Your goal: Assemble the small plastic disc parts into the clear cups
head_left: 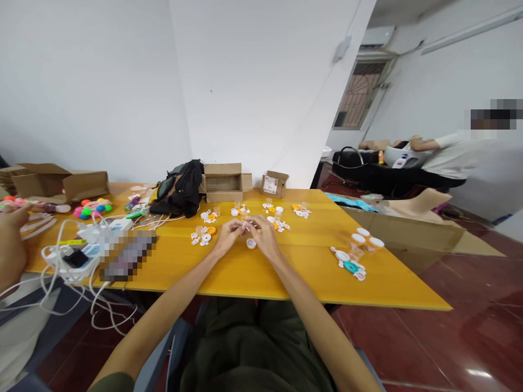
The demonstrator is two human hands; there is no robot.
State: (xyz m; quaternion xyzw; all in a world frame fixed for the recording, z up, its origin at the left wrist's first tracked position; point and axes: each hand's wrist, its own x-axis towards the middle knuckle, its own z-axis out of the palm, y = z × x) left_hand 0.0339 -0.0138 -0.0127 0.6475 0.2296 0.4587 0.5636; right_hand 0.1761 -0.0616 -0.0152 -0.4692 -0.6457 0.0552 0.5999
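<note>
My left hand and my right hand meet over the middle of the table, fingertips pinched together on a small white plastic piece. Its exact kind is too small to make out, and the fingers cover most of it. Just below them on the table is a small round container with a whitish rim. Left of my hands lies a cluster of white plastic parts with an orange ring. Another group of white parts rests to the right.
Lidded jars and parts with a teal disc sit at the right. Cardboard boxes and a black bag line the back. A power strip with cables and another person's hand are left. A person sits far right.
</note>
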